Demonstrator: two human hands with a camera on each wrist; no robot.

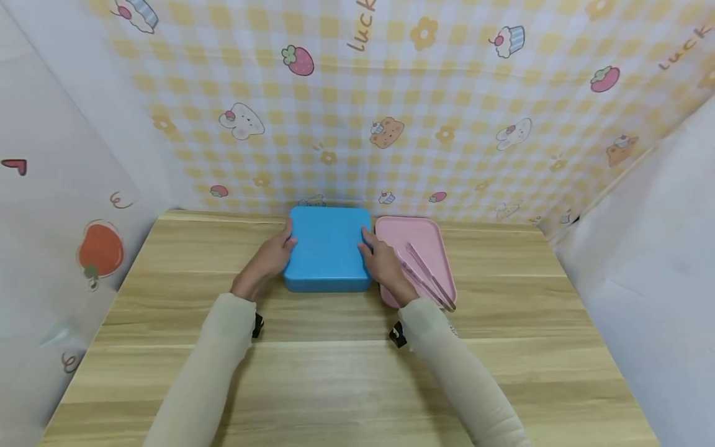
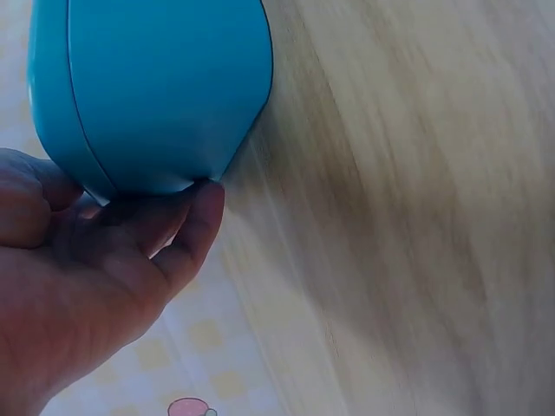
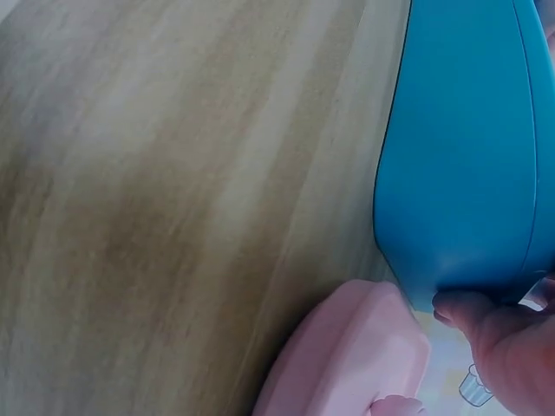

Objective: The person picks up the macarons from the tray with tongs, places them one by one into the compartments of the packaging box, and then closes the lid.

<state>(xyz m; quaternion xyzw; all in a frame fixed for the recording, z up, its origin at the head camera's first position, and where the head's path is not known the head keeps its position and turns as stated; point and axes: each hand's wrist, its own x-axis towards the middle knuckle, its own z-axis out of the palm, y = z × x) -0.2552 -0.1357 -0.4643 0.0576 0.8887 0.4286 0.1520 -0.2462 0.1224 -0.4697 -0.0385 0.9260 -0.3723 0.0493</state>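
Observation:
A blue lidded box (image 1: 328, 245) lies flat at the back of the wooden table, close to the patterned backdrop. My left hand (image 1: 274, 251) grips its left side, with the thumb near the top edge. On the opposite side my right hand (image 1: 384, 262) holds it the same way. In the left wrist view, fingertips (image 2: 206, 198) touch the lower part of the box wall (image 2: 165, 95), and a seam runs below the lid. The right wrist view has a finger (image 3: 460, 305) against the box's side (image 3: 460, 165); the other fingers are partly out of frame.
Right beside the box is a pink tray (image 1: 404, 230), partly under my right hand and forearm. A pair of slim tongs or two thin utensils (image 1: 427, 273) lies across it. The wooden tabletop (image 1: 335, 372) reaches toward me; a checkered cloth backdrop (image 1: 357, 167) rises behind.

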